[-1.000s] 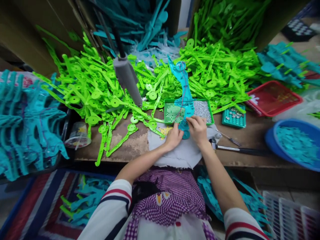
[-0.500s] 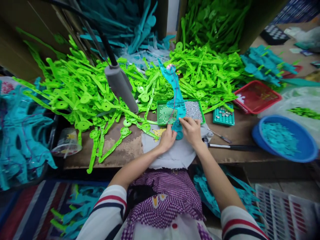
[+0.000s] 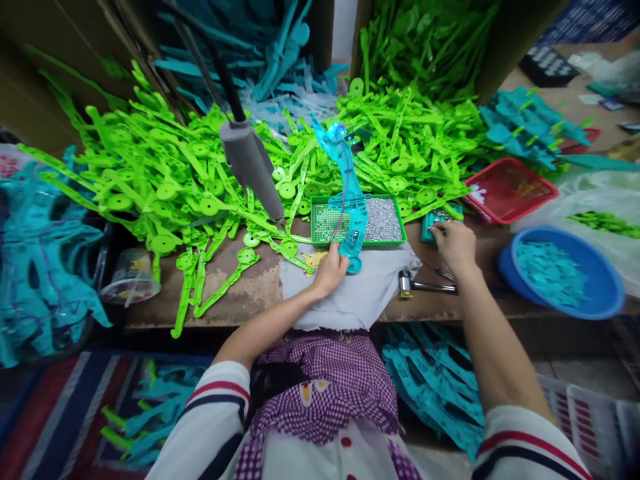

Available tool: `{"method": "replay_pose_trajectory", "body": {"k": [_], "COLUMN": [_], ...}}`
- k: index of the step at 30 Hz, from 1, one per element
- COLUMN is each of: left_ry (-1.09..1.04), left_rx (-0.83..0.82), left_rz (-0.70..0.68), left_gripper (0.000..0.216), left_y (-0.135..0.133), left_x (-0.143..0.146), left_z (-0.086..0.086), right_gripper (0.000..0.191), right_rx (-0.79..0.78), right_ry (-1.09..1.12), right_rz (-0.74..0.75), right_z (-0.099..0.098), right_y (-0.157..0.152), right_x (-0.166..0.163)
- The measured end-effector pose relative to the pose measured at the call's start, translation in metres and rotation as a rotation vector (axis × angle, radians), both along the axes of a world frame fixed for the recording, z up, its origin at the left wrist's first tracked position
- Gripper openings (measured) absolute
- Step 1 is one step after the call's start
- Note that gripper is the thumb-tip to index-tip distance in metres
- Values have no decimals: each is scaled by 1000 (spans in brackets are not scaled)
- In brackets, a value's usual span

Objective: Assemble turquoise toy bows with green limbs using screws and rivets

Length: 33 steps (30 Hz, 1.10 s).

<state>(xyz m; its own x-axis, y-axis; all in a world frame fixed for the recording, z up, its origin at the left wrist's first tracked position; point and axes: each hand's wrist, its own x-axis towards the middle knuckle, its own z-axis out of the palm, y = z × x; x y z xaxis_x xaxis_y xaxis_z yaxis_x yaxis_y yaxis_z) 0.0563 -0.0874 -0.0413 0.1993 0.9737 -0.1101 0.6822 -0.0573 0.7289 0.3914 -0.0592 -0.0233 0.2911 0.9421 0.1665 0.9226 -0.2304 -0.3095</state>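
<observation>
My left hand (image 3: 330, 270) is closed round the lower end of a curved teal plastic part (image 3: 356, 213). A light glows near the part's top, and thin wires run along its body. The part stretches across a green tray (image 3: 395, 243) holding small silver pieces on its right side. To the right, my right hand (image 3: 456, 245) reaches to a small teal tray (image 3: 428, 230), fingers pinched at its front edge. The hand partly covers the tray, and whatever the fingers hold cannot be made out. Below the part lies a grey cloth (image 3: 367, 287).
Lime-green plastic parts (image 3: 165, 167) are heaped behind and left. A grey powered screwdriver (image 3: 253, 163) hangs left of the tray. A hammer (image 3: 404, 283) lies right of the cloth. A red tray (image 3: 513, 193) and a blue bowl (image 3: 510, 277) of teal pieces stand farther right.
My right hand has left the teal part and moved right to the small teal tray. My left hand still holds the part. The glow has turned from reddish to blue.
</observation>
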Motion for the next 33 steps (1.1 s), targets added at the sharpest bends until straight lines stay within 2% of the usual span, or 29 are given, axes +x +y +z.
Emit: {"method": "replay_pose_trajectory", "body": {"k": [3,5,8,10,13,15,19,23,27,30,33], "left_ry": [-4,-4,-3,-2,14,22,18,16,-13,-37,-72], "left_rx": [3,0,-12,-8,-12,-23,-36,-68,-72,-57,-50], "left_rz": [2,1,-9,-16,-13,-17,-46,-52,-51,-46,-40], "left_gripper": [25,25,26,27,29,29,26,25,24,22,21], "left_y": [-1,-1,-1,-1,-2,-2,-2,-3,-4,-4,-4], "left_x": [0,1,1,2,2,2,2,3,3,3,3], "left_z": [-1,-2,-2,-2,-1,0,2,3,1,-2,-4], "right_gripper": [21,28,34,30,25,22,19,18,23,31,36], "right_rx": [-25,52,360,482,528,521,523,517,443,367,289], "right_ry": [-39,-12,109,125,61,29,79,207,291,266,122], "right_rz": [69,107,249,404,547,588,609,584,492,422,394], "right_z": [5,14,24,21,5,-7,-20,-19,-16,-13,-9], "right_y": [0,-7,-20,-24,-16,-8,-4,-11,-16,-21,-31], "right_x": [8,-2,-52,-100,-154,-168,-160,-158,-166,-172,-179]}}
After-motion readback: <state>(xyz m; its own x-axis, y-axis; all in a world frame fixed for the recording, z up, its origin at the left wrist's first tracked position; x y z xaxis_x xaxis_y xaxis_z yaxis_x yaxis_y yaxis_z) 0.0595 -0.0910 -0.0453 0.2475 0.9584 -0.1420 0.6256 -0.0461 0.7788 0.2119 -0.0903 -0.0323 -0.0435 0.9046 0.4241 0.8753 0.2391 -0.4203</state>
